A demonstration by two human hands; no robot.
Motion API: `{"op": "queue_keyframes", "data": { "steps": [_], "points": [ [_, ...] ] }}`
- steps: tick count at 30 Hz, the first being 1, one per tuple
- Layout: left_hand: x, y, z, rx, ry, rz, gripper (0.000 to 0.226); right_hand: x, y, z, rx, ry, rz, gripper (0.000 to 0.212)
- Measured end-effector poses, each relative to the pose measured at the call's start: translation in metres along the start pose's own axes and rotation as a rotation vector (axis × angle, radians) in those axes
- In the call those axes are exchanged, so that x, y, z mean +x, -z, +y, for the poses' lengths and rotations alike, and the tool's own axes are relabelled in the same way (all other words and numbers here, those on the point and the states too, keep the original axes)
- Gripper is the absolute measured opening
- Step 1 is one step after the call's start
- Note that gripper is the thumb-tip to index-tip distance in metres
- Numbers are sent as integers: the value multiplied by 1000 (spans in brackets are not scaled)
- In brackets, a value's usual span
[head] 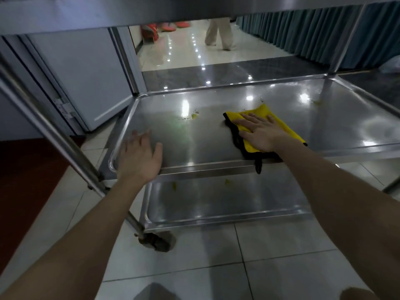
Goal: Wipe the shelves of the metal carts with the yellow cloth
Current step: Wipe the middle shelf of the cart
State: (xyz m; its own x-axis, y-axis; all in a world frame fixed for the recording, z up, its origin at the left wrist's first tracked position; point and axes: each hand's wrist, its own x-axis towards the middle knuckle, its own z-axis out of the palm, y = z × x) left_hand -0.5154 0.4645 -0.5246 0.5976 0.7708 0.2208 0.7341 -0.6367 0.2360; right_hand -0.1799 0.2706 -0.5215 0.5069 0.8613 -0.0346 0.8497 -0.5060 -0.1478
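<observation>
Your right hand presses flat on the yellow cloth; the yellow smear lies leftward, nearer your relaxed, empty left hand.

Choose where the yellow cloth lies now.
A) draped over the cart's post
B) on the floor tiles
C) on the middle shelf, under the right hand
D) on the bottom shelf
C: the right hand presses flat on the yellow cloth, which lies on the middle shelf.

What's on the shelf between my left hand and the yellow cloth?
In the head view, bare middle shelf lies between left hand and yellow cloth; a yellowish smear sits slightly farther back.
</observation>
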Motion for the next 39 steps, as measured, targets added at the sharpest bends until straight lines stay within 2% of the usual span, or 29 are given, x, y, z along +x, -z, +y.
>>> {"op": "queue_keyframes", "data": {
  "steps": [4, 7, 10, 12, 15, 17, 19, 20, 22, 24, 26, 27, 29, 32, 36, 39],
  "points": [
    [4, -4, -3, -9, -31, 7, 78, 15, -4, -65, -17, -60, 2, 60],
    [3, -4, -3, -81, -31, -10, 82, 9, -11, -121, -26, 48, -13, 59],
    [1, -5, -1, -148, -37, 54, 81, -13, -17, -151, -13, 140, -34, 58],
    [-3, -3, 1, -191, -45, 121, 75, -34, -21, -160, -25, 183, -17, 57],
    [-14, 6, 4, -348, -115, 208, 52, -56, -23, -167, -57, 188, 6, 56],
    [-36, 14, -1, -470, -228, 334, 35, -61, -12, -168, -1, 182, -37, 59],
    [-65, 18, -17, -530, -294, 559, 17, -61, 0, -163, 109, 170, -4, 70],
    [-78, 20, -29, -550, -274, 675, 10, -60, 3, -159, 136, 150, 39, 75],
    [-93, 28, -54, -629, -126, 861, 17, -61, 1, -153, 108, 92, 54, 79],
    [-88, 39, -75, -668, -1, 939, 37, -63, -9, -150, 33, 42, -16, 83],
    [-74, 55, -86, -732, 33, 819, 53, -62, -17, -152, -26, 20, -44, 86],
    [-66, 63, -88, -790, 36, 710, 51, -60, -18, -154, -40, 7, -47, 87],
    [-56, 70, -86, -842, 15, 541, 31, -55, -22, -163, -51, -43, -59, 92],
    [-50, 68, -83, -903, 15, 531, 20, -42, -30, -202, -49, -97, -79, 95],
    [-50, 65, -85, -962, -15, 515, 18, -13, -46, -276, -50, 6, -89, 96],
    [-47, 59, -88, -969, -27, 515, 19, 20, -49, -308, -52, 8, -107, 100]
  ]
}}
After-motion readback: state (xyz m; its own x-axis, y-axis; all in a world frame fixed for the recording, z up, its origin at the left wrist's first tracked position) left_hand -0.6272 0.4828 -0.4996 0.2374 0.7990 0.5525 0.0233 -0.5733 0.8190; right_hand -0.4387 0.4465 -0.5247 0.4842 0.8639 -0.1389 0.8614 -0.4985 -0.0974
